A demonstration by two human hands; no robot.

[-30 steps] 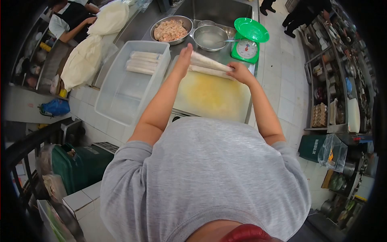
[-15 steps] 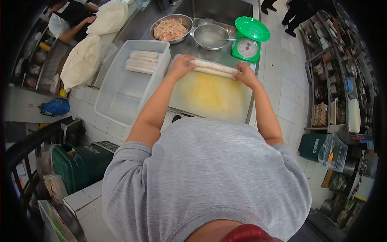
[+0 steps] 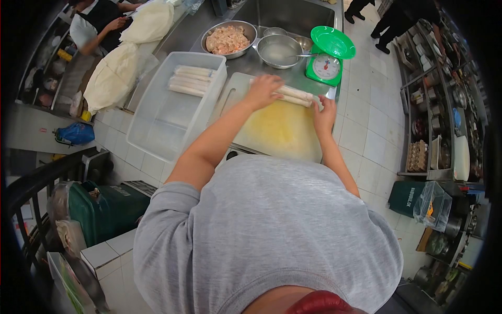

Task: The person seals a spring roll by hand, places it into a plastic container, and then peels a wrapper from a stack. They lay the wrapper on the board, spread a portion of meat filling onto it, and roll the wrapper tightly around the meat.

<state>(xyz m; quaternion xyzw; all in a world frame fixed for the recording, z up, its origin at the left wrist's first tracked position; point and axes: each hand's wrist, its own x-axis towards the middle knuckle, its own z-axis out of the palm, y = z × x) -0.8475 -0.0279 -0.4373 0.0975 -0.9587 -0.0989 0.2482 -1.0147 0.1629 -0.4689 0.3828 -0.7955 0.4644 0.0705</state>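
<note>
Two long pale spring rolls lie side by side across the far part of a white cutting board with a yellow-stained middle. My left hand is over their left part, fingers curved down onto the far roll; it hides that end. At the right end, my right hand has its thumb and fingers apart, the tips by the roll ends. Left of the board, a clear plastic tub holds several similar rolls in a row at its far end.
Behind the board stand a metal bowl of pinkish minced filling, a metal bowl of cloudy liquid with a utensil, and a green dial scale. Pale wrapper sheets lie left. A co-worker is at far left; another person's legs show at upper right.
My left hand has slid right from the left end onto the rolls. My right hand has lowered and loosened at the right end. The view has shifted slightly.
</note>
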